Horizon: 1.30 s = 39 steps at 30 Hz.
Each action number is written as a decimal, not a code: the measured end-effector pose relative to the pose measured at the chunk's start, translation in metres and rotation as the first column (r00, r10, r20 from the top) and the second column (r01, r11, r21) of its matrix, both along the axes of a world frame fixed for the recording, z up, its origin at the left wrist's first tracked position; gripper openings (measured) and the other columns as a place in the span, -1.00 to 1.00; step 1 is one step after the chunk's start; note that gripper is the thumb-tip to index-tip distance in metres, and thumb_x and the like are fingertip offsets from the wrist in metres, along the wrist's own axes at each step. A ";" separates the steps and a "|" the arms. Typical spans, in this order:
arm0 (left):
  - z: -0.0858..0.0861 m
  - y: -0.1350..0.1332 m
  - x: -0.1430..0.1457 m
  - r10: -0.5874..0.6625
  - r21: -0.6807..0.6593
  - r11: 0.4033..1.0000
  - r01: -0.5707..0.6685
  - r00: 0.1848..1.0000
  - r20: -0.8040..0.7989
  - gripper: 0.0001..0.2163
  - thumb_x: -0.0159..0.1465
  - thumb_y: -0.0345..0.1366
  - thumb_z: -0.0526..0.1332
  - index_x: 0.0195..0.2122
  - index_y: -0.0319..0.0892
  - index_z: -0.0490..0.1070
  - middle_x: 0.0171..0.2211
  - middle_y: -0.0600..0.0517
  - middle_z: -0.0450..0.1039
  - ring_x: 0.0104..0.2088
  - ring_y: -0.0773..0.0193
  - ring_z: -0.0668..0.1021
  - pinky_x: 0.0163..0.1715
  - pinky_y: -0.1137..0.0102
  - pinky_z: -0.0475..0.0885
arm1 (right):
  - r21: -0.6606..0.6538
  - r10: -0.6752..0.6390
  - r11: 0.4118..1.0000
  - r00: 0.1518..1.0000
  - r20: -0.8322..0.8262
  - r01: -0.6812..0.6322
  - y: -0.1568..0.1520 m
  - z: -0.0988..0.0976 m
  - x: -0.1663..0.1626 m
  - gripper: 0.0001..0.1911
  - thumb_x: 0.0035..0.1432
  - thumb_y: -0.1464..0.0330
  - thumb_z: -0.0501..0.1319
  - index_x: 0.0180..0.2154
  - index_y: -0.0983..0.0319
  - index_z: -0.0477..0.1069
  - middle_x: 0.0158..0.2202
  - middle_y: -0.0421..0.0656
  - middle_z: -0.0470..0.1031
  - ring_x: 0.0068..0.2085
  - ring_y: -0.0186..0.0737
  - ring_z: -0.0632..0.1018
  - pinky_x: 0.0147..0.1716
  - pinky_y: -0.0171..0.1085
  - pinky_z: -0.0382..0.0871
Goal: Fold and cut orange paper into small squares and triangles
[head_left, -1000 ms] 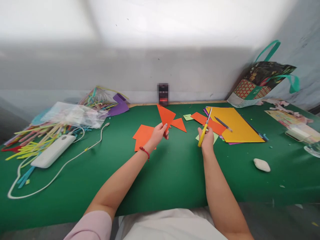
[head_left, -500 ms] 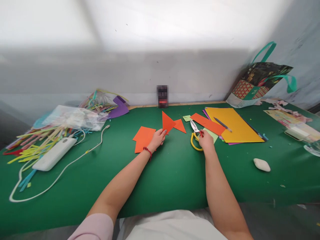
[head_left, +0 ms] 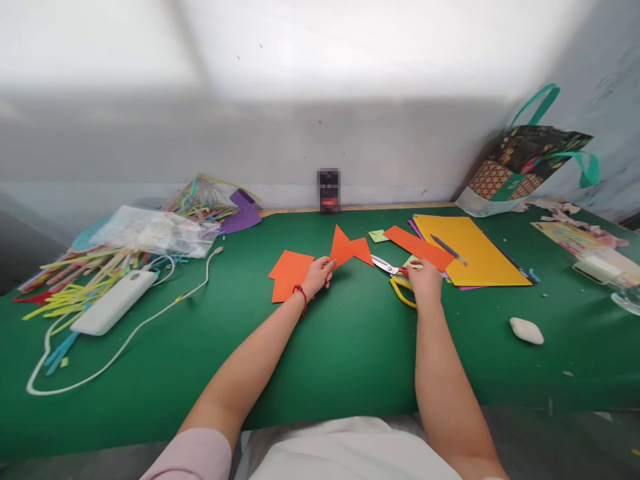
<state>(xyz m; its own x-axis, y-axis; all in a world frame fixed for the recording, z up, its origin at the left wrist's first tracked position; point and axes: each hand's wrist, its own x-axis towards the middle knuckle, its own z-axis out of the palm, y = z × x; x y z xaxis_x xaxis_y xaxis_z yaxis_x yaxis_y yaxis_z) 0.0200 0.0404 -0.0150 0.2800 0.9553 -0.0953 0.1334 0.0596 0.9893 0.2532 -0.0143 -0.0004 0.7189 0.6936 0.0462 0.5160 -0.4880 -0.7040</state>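
Between the fingers of my left hand [head_left: 319, 275] is an orange paper triangle [head_left: 341, 248], held up over the table. A second orange paper piece [head_left: 362, 249] shows just right of it, partly behind it. My right hand [head_left: 424, 277] is closed on scissors [head_left: 403, 288] with red and yellow handles, their blades pointing left at the orange pieces. Beside my left wrist lie orange paper sheets [head_left: 290, 273]. Past my right hand rest an orange strip [head_left: 417, 248] and a small light green paper piece [head_left: 379, 236].
A yellow paper stack [head_left: 485, 257] with a pen [head_left: 449, 249] on it lies right, a white eraser-like lump [head_left: 527, 331] nearer. At left are a white power bank [head_left: 115, 303], its cable and many coloured strips. A patterned bag [head_left: 520, 170] stands at the back right.
The scissors have turned from pointing up and away to pointing left, and my right hand has shifted slightly right. The orange triangle in my left hand has tilted a little. The view has shifted slightly.
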 end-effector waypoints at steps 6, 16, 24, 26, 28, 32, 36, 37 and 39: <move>0.001 -0.003 0.000 0.010 0.026 1.000 -0.010 1.000 -0.019 -0.79 0.24 -0.22 0.08 -0.51 -0.15 0.16 -0.86 0.30 0.02 -0.86 0.50 0.13 -0.78 0.54 0.07 | 0.193 -0.019 0.981 1.000 -0.022 0.023 -0.002 0.008 -0.013 -0.79 0.02 0.36 0.14 -0.30 0.29 0.46 -0.14 0.06 0.45 -0.17 -0.05 0.49 -0.23 -0.18 0.34; 0.005 -0.025 0.012 -0.220 0.015 0.975 0.220 0.975 0.013 -0.69 0.16 0.02 0.09 -0.44 -0.16 0.24 -0.83 0.24 0.17 -0.82 0.44 0.25 -0.75 0.52 0.19 | 0.502 0.607 0.787 0.595 -0.527 -0.359 0.005 0.003 -0.067 -0.65 -0.11 0.07 0.24 -0.44 0.24 0.41 -0.54 -0.24 0.45 -0.55 -0.31 0.47 -0.69 -0.40 0.25; 0.009 -0.045 -0.012 -0.058 0.279 0.949 0.147 0.952 -0.302 -0.84 0.21 -0.22 0.08 -0.44 -0.13 0.38 -0.51 0.04 0.49 -0.40 0.25 0.54 -0.34 0.40 0.39 | 0.508 0.590 0.798 0.597 -0.543 -0.326 0.004 -0.004 -0.062 -0.66 -0.14 0.10 0.29 -0.53 0.26 0.35 -0.78 -0.35 0.26 -0.76 -0.45 0.26 -0.81 -0.46 0.10; 0.014 -0.040 -0.027 0.121 0.370 0.928 0.046 0.902 -0.415 -0.89 0.19 -0.30 0.09 -0.37 -0.11 0.41 -0.40 0.02 0.51 -0.33 0.20 0.53 -0.29 0.36 0.37 | 0.513 0.567 0.815 0.559 -0.605 -0.271 0.006 -0.006 -0.064 -0.69 -0.14 0.15 0.30 -0.54 0.25 0.33 -0.74 -0.33 0.30 -0.72 -0.43 0.35 -0.79 -0.47 0.20; 0.018 -0.034 -0.041 0.265 0.432 0.902 -0.022 0.816 -0.513 -0.85 0.22 -0.31 0.06 -0.29 -0.11 0.42 -0.26 -0.03 0.50 -0.22 0.17 0.52 -0.22 0.34 0.36 | 0.510 0.543 0.832 0.514 -0.664 -0.220 0.009 -0.009 -0.068 -0.74 -0.13 0.21 0.30 -0.54 0.25 0.32 -0.66 -0.28 0.37 -0.63 -0.38 0.46 -0.74 -0.46 0.31; 0.027 -0.024 -0.063 0.327 0.386 0.921 -0.055 0.650 -0.687 -0.81 0.21 -0.34 0.08 -0.17 -0.15 0.40 -0.09 -0.08 0.41 -0.10 0.15 0.47 -0.11 0.35 0.32 | 0.504 0.512 0.845 0.540 -0.668 -0.178 0.015 -0.016 -0.075 -0.81 -0.08 0.31 0.26 -0.57 0.25 0.30 -0.61 -0.26 0.39 -0.58 -0.35 0.51 -0.75 -0.46 0.35; 0.031 -0.020 -0.077 0.240 0.234 0.970 -0.071 0.462 -0.854 -0.60 0.13 -0.24 0.20 0.01 -0.20 0.30 0.04 -0.20 0.27 0.00 0.01 0.39 -0.08 0.27 0.28 | 0.540 0.507 0.833 0.566 -0.651 -0.125 0.021 -0.021 -0.078 -0.88 -0.07 0.35 0.26 -0.47 0.25 0.34 -0.54 -0.25 0.42 -0.58 -0.37 0.50 -0.74 -0.45 0.38; 0.032 -0.019 -0.080 0.223 0.211 0.975 -0.076 0.425 -0.878 -0.55 0.10 -0.20 0.23 0.02 -0.20 0.29 0.05 -0.22 0.26 0.03 -0.03 0.37 -0.09 0.26 0.29 | 0.546 0.510 0.831 0.536 -0.672 -0.105 0.022 -0.022 -0.078 -0.86 -0.06 0.35 0.25 -0.39 0.25 0.36 -0.47 -0.22 0.45 -0.52 -0.33 0.54 -0.67 -0.42 0.44; 0.032 -0.016 -0.084 0.208 0.191 0.978 -0.084 0.377 -0.902 -0.50 0.04 -0.14 0.27 0.01 -0.20 0.29 0.03 -0.23 0.26 0.05 -0.08 0.34 -0.10 0.26 0.29 | 0.548 0.507 0.834 0.480 -0.716 -0.063 0.024 -0.024 -0.077 -0.70 -0.06 0.36 0.25 -0.20 0.23 0.35 -0.28 -0.14 0.49 -0.33 -0.25 0.59 -0.51 -0.33 0.54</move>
